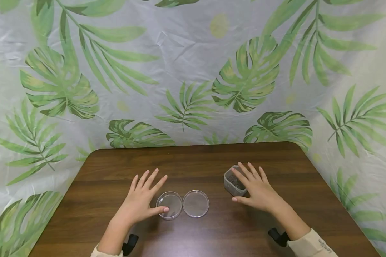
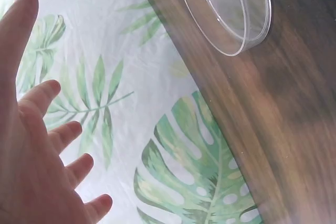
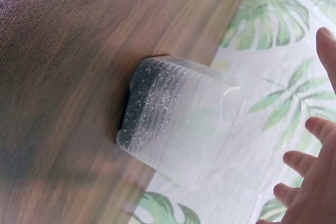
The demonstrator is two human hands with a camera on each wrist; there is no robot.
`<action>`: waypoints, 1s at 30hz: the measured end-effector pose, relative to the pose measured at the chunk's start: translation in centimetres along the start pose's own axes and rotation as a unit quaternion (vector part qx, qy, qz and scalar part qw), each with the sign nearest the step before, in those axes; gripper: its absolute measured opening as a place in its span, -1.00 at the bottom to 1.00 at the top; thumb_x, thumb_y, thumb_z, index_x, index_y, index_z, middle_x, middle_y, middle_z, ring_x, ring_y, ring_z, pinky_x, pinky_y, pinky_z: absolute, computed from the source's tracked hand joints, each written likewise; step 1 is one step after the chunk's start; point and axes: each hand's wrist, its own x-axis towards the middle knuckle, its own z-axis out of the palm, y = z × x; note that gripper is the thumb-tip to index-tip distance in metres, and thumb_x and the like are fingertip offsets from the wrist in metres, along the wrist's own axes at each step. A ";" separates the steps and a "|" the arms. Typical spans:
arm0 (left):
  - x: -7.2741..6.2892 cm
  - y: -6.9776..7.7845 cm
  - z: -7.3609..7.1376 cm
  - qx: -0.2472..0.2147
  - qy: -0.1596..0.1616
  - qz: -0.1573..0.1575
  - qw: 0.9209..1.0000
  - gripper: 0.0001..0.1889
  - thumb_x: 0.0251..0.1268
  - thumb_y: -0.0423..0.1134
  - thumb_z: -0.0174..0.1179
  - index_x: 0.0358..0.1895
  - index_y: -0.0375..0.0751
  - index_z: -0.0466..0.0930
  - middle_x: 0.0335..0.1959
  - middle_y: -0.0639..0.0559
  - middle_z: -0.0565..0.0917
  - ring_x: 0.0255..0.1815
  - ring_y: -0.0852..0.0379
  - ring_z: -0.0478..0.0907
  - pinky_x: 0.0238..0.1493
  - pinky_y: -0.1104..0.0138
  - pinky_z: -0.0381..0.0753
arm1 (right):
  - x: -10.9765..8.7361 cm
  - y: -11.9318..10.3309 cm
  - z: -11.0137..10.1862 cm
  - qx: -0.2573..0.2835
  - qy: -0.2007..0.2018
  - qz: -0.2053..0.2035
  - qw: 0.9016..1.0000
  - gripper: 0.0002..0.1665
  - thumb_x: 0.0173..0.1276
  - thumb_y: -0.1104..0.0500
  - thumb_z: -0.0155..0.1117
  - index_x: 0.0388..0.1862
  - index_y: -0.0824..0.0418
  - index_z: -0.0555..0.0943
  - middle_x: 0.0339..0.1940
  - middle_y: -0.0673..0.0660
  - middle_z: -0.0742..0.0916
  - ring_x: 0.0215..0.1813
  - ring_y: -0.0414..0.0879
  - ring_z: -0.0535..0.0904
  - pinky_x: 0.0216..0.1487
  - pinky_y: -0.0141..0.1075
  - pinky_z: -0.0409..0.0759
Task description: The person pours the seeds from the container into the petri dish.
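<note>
Two round clear petri dish pieces lie side by side on the table in the head view, a left dish (image 1: 172, 199) and a right dish (image 1: 196, 203). My left hand (image 1: 138, 201) is spread above the table beside them, its thumb over the left dish; it holds nothing. In the left wrist view, clear dish walls (image 2: 255, 38) show apart from the fingers. A translucent plastic container (image 3: 181, 114) with dark, speckled grains in its lower part stands upright. My right hand (image 1: 260, 192) is spread over its right side in the head view, fingers straight and holding nothing.
The dark wooden table (image 1: 115, 164) has rounded back corners. Behind and beside it hangs a pale sheet (image 1: 186, 53) printed with green leaves. A black strap (image 1: 130, 244) shows at the left wrist, and another black strap (image 1: 278, 236) at the right.
</note>
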 end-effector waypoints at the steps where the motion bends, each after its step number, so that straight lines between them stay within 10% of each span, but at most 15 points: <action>1: 0.0 0.0 0.0 -0.001 0.004 0.001 1.000 -0.04 -0.11 0.48 -0.01 0.40 0.13 0.00 0.41 -0.05 -0.05 0.37 -0.15 -0.16 0.24 -0.13 -0.23 | 0.0 0.1 0.1 0.002 0.006 0.000 1.000 0.07 0.03 -0.46 0.07 0.42 0.03 0.06 0.43 0.14 0.05 0.39 0.18 -0.17 0.24 0.19 -0.25; 30: -2.3 0.6 5.0 -0.147 0.065 -0.076 0.984 0.13 -0.34 0.38 0.27 0.41 0.09 -0.05 0.37 -0.13 0.07 0.31 -0.23 0.02 0.12 -0.17 0.13 | -0.4 1.7 2.6 0.095 0.083 0.021 0.992 0.05 -0.01 -0.30 0.28 0.38 0.08 0.12 0.35 0.22 0.22 0.33 0.24 0.04 0.21 0.17 -0.02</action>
